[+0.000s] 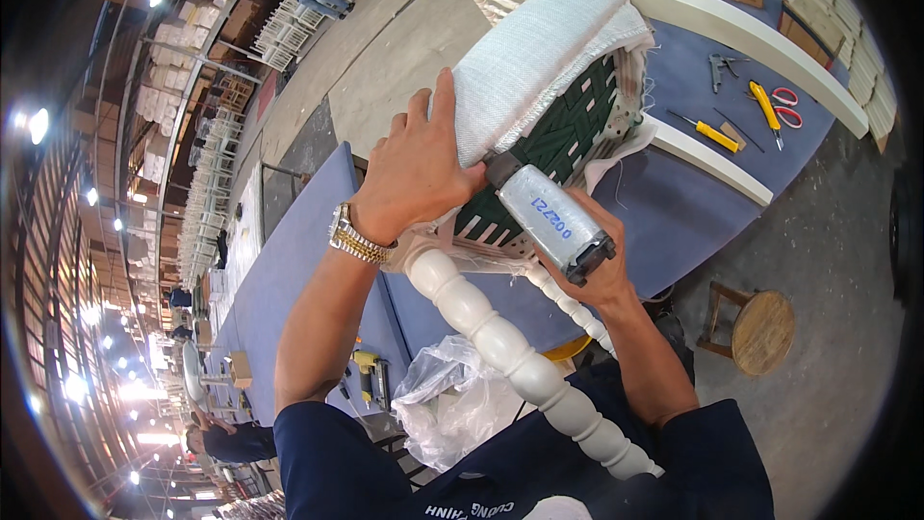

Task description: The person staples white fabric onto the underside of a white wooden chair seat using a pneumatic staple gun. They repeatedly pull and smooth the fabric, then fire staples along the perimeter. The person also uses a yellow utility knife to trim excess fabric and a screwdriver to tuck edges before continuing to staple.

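- At 1 o'clock from centre, a white chair's padded seat (544, 58), covered in pale cloth, sits tipped over a blue-grey surface (712, 250), its underside showing dark green webbing (582, 111).
- The left hand (414, 164) lies with fingers spread along the seat's near edge, thumb beside the tool's nose; whether it pinches the cloth, I cannot tell.
- The right hand (604, 248), just toward 3 o'clock, is wrapped around a silver staple gun (547, 212) whose nose meets that edge.
- The seat looks soft on its padded face; the cloth seems light and pliable, with loose, fraying edges that could snag.
- The chair is probably stiff and awkward rather than fragile; its glossy turned leg (529, 366), toward 5 o'clock, may be slippery, though its grooves should give a firm hold.
- The staple gun appears dense; its body suits a full-fist grip.
- Blue handwritten figures mark the staple gun; at 6 o'clock, white lettering crosses the dark shirt (366, 472). No brand is evident on the seat.
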Demonstrator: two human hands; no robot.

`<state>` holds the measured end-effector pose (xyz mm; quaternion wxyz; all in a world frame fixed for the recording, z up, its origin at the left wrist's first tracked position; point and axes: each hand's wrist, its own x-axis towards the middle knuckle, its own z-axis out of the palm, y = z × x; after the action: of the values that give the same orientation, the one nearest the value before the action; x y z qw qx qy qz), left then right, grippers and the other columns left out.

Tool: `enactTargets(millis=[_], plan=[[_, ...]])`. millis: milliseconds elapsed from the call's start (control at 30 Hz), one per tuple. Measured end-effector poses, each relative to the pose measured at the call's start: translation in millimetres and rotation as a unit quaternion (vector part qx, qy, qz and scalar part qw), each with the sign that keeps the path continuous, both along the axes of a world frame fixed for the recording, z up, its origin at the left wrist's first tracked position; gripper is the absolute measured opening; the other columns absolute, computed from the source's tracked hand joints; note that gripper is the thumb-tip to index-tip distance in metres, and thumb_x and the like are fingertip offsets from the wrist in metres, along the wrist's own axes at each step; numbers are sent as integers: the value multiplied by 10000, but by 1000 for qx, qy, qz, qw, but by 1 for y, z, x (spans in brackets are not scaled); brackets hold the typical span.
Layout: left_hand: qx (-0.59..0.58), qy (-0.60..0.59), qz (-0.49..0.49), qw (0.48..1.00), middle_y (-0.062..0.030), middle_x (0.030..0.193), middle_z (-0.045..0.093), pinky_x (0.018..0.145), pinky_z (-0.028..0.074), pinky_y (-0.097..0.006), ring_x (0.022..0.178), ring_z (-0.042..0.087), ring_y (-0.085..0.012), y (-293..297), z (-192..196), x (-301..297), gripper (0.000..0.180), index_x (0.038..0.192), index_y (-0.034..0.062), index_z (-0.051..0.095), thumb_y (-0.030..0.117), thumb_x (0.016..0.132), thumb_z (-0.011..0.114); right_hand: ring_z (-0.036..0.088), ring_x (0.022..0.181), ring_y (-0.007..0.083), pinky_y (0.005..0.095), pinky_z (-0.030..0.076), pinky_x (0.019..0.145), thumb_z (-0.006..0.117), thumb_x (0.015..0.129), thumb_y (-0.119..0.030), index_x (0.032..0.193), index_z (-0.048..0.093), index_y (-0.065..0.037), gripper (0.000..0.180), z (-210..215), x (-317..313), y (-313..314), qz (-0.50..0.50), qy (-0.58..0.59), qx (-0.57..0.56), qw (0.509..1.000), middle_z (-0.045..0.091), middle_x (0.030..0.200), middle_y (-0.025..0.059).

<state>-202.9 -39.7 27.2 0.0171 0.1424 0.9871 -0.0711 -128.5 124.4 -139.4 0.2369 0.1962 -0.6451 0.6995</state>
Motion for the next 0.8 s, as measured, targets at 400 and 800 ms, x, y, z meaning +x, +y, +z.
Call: enactTargets(millis=[400, 800], plan=[[-3, 29, -50, 998, -358, 1478, 419, 983, 509, -593, 1249, 550, -531, -9, -10, -6, 1127, 1610, -1, 159, 275, 758, 843, 691, 835, 329, 335, 542, 771, 818, 701, -127, 1119, 666, 76, 489, 4, -5, 6, 43, -37, -2, 998, 683, 995, 186], [-32, 38, -125, 991, -373, 1614, 235, 1192, 329, -562, 1463, 319, -548, -1, -8, 12, 1174, 1649, 114, 146, 104, 690, 824, 706, 962, 358, 354, 548, 848, 797, 670, -43, 1232, 655, 44, 586, 5, 1, -8, 26, -8, 17, 999, 698, 1109, 198]])
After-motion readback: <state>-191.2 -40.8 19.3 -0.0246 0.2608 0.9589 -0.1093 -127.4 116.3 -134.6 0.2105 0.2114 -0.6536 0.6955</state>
